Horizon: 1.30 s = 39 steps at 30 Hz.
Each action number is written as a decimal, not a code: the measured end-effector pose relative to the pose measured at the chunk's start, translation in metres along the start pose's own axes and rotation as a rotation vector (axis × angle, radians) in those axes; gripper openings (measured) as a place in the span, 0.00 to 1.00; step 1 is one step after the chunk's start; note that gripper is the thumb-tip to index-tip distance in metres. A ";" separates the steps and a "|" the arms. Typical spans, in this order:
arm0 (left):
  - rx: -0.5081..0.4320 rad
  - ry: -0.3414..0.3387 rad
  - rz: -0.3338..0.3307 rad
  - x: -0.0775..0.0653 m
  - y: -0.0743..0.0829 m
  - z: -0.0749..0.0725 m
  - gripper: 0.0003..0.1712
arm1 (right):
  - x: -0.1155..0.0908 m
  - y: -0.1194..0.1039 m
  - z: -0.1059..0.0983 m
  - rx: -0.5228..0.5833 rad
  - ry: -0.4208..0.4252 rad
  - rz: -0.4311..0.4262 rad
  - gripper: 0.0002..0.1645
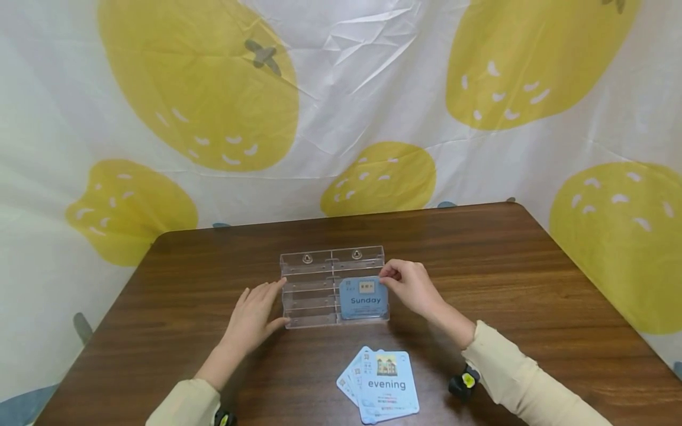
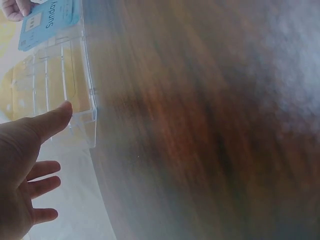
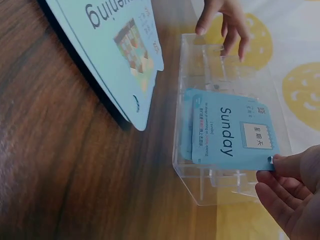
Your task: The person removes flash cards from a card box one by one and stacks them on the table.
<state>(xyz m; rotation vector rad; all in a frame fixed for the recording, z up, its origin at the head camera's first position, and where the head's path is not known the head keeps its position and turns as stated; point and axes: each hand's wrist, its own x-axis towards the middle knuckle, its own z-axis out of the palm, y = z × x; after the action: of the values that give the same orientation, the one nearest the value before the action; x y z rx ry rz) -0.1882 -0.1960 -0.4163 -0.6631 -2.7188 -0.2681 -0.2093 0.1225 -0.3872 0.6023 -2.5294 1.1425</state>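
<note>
A clear tiered card holder (image 1: 309, 296) with two columns of slots stands on the table. My right hand (image 1: 412, 287) pinches the upper right corner of a blue "Sunday" flashcard (image 1: 364, 299), whose lower edge sits at the front right slot. In the right wrist view, another blue card (image 3: 187, 125) shows just behind the Sunday card (image 3: 232, 130). My left hand (image 1: 253, 313) rests against the holder's left side, its fingers extended and the thumb (image 2: 62, 112) at the front corner.
Nearer to me, a fanned pile of blue flashcards (image 1: 389, 387) lies on the brown wooden table (image 1: 479, 254), the "evening" card on top. Behind the table hangs a white cloth (image 1: 362, 106) printed with yellow fruit.
</note>
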 end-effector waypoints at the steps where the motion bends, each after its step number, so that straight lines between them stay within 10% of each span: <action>1: 0.001 -0.001 0.000 0.000 0.000 0.000 0.46 | 0.000 0.000 -0.001 0.003 0.010 -0.005 0.03; 39: -0.025 -0.004 -0.012 0.000 0.000 0.001 0.45 | -0.029 -0.022 -0.037 0.082 -0.032 0.032 0.04</action>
<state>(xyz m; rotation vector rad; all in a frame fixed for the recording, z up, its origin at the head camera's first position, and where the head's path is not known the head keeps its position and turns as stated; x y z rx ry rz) -0.1885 -0.1959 -0.4168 -0.6546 -2.7285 -0.3043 -0.1698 0.1452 -0.3625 0.6075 -2.5383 1.2631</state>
